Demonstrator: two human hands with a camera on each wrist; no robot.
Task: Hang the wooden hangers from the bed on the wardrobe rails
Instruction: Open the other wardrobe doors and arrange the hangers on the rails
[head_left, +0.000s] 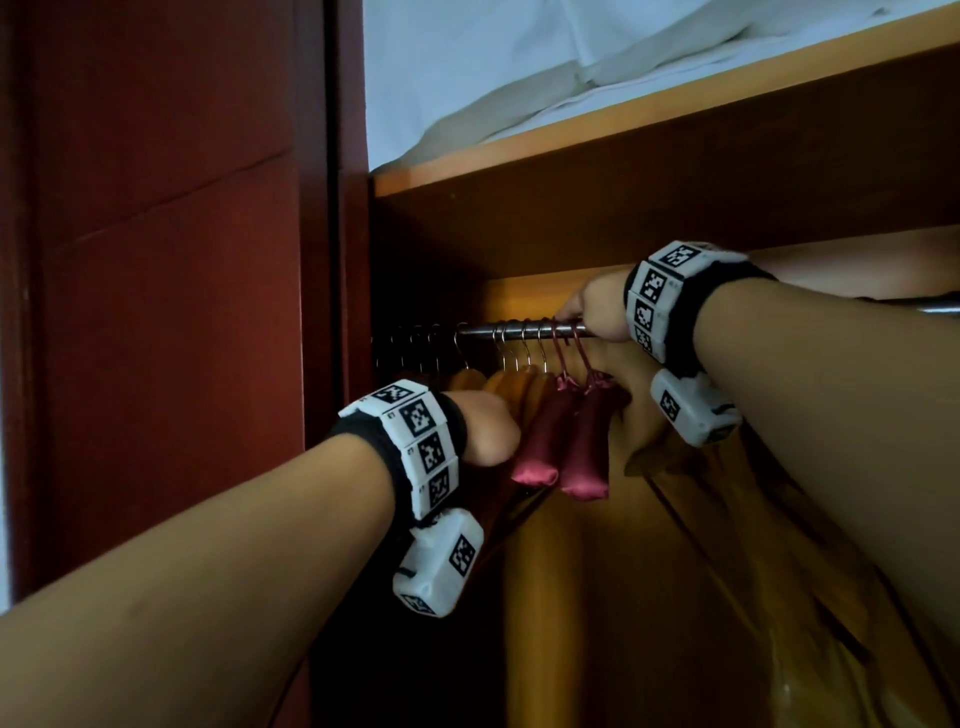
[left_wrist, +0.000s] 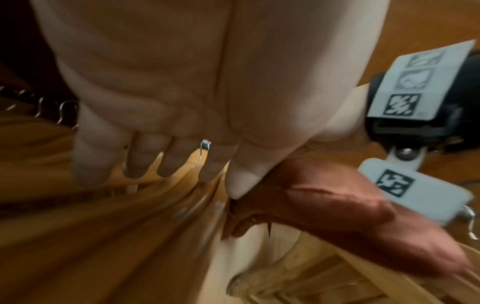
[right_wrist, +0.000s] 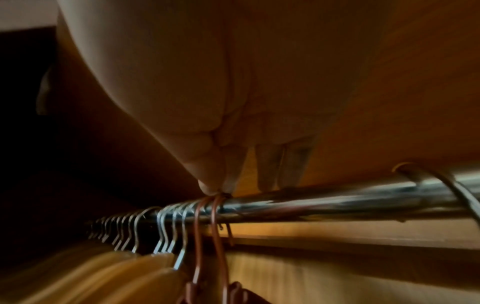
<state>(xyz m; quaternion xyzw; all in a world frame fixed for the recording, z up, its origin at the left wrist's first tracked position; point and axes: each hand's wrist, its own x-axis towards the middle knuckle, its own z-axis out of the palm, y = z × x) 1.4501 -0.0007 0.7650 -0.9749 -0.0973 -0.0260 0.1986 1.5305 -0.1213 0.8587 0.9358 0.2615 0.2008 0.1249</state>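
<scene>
A metal rail (head_left: 483, 330) runs across the wardrobe. Several wooden hangers (head_left: 511, 382) hang on it by silver hooks (right_wrist: 161, 226), with two maroon padded hangers (head_left: 563, 441) just right of them. My left hand (head_left: 491, 431) grips the tops of the wooden hangers (left_wrist: 155, 201); one silver hook (left_wrist: 205, 144) pokes up between its fingers, and the thumb (left_wrist: 244, 181) lies against a maroon hanger (left_wrist: 337, 205). My right hand (head_left: 582, 317) is up at the rail (right_wrist: 337, 199), thumb and forefinger pinching the maroon hooks (right_wrist: 217, 205). More wooden hangers (head_left: 727, 519) hang under my right forearm.
A wooden shelf edge (head_left: 623, 135) sits close above the rail, with white bedding (head_left: 519, 78) on it. The red-brown wardrobe door (head_left: 156, 260) stands at the left. Another hook (right_wrist: 441, 181) sits on the rail right of my right hand.
</scene>
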